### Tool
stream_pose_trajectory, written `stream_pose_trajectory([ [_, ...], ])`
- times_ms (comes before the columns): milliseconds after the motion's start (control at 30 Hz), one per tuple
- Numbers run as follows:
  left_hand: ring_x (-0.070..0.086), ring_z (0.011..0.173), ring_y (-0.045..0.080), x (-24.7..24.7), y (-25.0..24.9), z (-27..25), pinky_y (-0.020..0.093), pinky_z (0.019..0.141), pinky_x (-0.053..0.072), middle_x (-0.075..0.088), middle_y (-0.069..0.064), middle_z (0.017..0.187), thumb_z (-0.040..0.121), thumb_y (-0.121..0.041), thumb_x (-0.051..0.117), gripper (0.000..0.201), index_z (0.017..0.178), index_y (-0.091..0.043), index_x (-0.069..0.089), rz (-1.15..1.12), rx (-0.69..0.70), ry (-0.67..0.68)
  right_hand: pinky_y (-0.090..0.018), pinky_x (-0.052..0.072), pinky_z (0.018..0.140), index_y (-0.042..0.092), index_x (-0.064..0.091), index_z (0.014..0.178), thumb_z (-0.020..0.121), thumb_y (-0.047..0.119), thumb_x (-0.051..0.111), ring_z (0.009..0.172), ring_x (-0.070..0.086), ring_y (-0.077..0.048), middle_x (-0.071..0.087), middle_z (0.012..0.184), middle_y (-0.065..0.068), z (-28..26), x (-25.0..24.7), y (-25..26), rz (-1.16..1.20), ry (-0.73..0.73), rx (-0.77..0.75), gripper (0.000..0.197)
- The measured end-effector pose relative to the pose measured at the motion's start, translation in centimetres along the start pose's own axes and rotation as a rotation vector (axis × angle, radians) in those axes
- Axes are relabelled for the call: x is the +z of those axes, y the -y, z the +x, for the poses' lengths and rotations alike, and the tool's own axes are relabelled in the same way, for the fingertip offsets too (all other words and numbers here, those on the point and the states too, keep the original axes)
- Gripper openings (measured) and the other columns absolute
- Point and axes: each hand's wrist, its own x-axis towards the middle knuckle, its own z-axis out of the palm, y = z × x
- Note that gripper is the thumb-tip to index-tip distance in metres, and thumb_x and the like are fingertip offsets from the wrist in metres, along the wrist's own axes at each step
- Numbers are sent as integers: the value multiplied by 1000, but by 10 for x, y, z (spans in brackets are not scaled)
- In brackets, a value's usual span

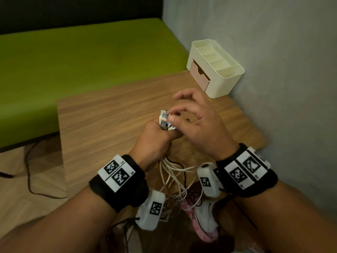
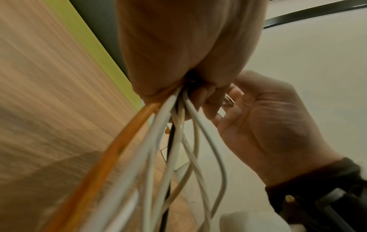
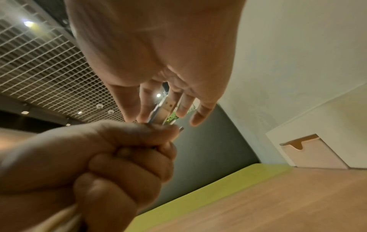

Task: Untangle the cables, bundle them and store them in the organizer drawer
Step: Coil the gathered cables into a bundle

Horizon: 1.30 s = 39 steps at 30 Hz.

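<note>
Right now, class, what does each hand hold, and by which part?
The left hand grips the bunch of cables just below their USB plugs, which stick out above the fist. The right hand touches those plugs with thumb and fingertips.

A table [image 1: 113, 114] fills the frame's centre. An organizer [image 1: 218, 70] sits on its upper right corner, against the wall [image 1: 273, 52], with its drawer [image 1: 199, 74] facing left. A bench [image 1: 82, 57] lies behind, upper left.
</note>
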Motion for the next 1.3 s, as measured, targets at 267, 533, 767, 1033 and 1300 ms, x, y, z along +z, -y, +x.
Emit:
stream_pose_trajectory([
  [267, 38, 41, 6, -3, 4, 0, 24, 43, 30, 49, -9, 47, 89, 6, 52, 17, 78, -7, 58, 104, 110, -17, -23, 34, 103, 10, 73, 88, 80, 19, 75, 126, 43, -17, 54, 132, -3, -2, 16, 8, -219, 36, -64, 13],
  [533, 39, 42, 5, 1, 3, -1, 27, 44, 32, 49, -9, 44, 80, 10, 58, 20, 73, -9, 58, 121, 122, -33, -33, 38, 101, 17, 68, 79, 81, 18, 75, 122, 42, -8, 51, 122, 15, 1, 9, 13, -101, 100, 122, 7],
  [767, 36, 40, 9, 2, 2, -2, 26, 42, 30, 49, -9, 45, 83, 2, 67, 25, 70, -19, 62, 83, 125, 7, -23, 42, 96, 22, 64, 91, 86, 21, 69, 122, 48, -11, 51, 123, 11, 3, 7, 12, -1, 40, 129, 7],
  [1033, 25, 48, 10, -7, 0, 3, 26, 47, 20, 38, -10, 51, 88, -11, 69, 26, 70, -20, 53, -116, 62, -7, -28, 48, 72, 32, 66, 91, 80, 20, 76, 81, 60, -10, 64, 88, 12, 5, -14, -5, 158, 79, 204, 19],
  [1300, 33, 42, 13, -7, 1, 4, 26, 44, 28, 43, -5, 47, 82, 1, 71, 20, 74, -13, 59, -41, 112, -13, -19, 49, 69, 32, 67, 86, 78, 17, 81, 74, 60, -1, 67, 81, 10, 6, -2, -4, 105, 54, 188, 22],
])
